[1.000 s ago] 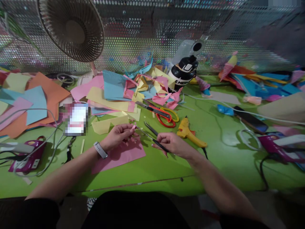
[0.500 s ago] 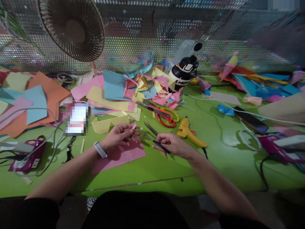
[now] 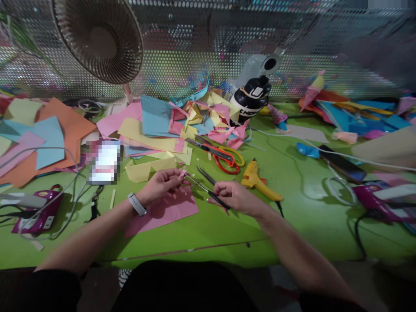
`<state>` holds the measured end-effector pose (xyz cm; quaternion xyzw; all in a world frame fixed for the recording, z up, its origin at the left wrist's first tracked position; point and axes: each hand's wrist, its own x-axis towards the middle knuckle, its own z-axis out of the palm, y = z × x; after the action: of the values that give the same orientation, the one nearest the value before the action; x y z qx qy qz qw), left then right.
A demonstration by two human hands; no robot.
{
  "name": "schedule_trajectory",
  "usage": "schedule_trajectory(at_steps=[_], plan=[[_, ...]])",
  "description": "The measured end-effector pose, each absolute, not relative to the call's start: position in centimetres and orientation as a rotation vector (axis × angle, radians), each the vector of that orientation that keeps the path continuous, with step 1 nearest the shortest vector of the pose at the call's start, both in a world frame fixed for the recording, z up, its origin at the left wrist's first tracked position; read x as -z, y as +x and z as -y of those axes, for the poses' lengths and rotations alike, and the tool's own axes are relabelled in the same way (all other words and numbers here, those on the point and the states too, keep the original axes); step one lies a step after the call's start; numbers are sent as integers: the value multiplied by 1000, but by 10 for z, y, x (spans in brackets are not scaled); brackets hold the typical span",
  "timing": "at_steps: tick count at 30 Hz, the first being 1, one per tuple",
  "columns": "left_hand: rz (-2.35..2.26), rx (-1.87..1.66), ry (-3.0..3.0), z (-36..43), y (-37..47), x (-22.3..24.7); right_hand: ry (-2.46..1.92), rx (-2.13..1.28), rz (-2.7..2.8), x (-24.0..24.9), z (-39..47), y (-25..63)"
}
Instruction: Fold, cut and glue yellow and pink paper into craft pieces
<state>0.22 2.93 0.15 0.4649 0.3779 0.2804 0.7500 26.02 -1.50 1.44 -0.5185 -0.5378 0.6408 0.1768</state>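
My left hand (image 3: 164, 184) pinches a small piece of pink paper (image 3: 183, 172) between thumb and fingertips. In my right hand (image 3: 232, 197) is a slim tool with a black handle (image 3: 219, 200) and a thin metal shaft; its exact kind is unclear. The shaft's tip meets or nearly meets the pink piece. Under my left hand lies a pink paper sheet (image 3: 162, 214). Just beyond my right hand, curved tweezers (image 3: 206, 174) rest on the green table (image 3: 208, 232). Small paper scraps lie near the fingertips.
Behind the hands are a box cutter (image 3: 211, 151), scissors (image 3: 240, 159) and a yellow glue gun (image 3: 260, 182). Coloured paper (image 3: 156, 117), a black bottle (image 3: 250, 99) and a fan (image 3: 100, 41) stand farther back. Purple power strips (image 3: 39, 212) with cables lie at both sides.
The tool in my right hand has shifted very slightly toward the left, with its tip at the pink piece. My left hand has hardly moved.
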Motion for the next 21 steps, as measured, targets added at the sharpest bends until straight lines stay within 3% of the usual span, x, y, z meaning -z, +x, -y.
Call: schedule_trajectory(at_steps=[21], plan=[[-751, -667, 1060, -28, 2, -3, -1480, -1821, 1501, -22, 13, 264]])
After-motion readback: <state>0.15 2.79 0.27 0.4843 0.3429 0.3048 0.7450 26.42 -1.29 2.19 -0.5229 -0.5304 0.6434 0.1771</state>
